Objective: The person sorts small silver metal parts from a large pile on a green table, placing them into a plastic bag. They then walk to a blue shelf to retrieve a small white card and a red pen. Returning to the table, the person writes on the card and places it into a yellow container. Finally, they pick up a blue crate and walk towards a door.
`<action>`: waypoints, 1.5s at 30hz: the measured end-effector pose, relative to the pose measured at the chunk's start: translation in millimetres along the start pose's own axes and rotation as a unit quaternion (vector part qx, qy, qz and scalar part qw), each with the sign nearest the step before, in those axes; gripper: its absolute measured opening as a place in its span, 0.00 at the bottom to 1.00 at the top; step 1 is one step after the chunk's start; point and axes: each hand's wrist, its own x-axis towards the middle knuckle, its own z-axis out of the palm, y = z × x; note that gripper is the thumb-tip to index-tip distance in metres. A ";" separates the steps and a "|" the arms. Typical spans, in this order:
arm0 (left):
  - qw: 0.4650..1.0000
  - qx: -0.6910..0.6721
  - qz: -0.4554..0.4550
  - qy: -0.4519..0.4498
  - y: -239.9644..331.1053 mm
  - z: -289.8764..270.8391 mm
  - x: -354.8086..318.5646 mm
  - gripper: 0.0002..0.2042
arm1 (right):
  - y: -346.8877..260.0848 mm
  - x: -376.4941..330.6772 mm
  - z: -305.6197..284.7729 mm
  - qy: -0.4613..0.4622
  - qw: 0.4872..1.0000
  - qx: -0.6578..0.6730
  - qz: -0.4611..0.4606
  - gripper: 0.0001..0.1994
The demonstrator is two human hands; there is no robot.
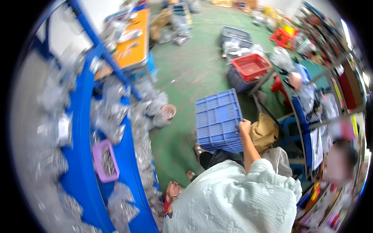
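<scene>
The person's right hand [244, 126] closes its fingers over the right rim of a blue perforated plastic crate [217, 121] held above the green floor [186, 73], the left hand unseen, so this one-sided hold could probably let it tip leftward.

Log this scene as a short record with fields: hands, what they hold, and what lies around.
right hand: right hand grips the right edge of a blue crate, carried tilted above the green floor
left hand: not in view
left side: blue shelves with clear bags of small parts; a purple tray of metal pieces
ahead: red basket stacked on a dark crate
right side: brown bag beside the crate; another person, blurred, at lower right
</scene>
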 end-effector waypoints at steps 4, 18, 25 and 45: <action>0.974 0.205 -0.031 -0.089 59.9 134.4 47.9 0.17 | -107.5 5.0 12.9 0.024 0.997 -0.007 0.076 0.18; 0.901 0.425 -0.086 -0.001 150.3 393.3 337.3 0.13 | -323.2 210.8 114.2 0.077 0.975 0.160 0.131 0.18; 0.866 0.485 -0.116 0.033 154.2 539.9 464.3 0.11 | -402.6 382.8 210.3 0.024 0.957 0.284 0.049 0.17; 0.586 0.585 0.332 -0.452 49.9 1433.2 645.8 0.28 | -760.7 909.6 359.9 -0.045 0.937 0.340 -0.072 0.22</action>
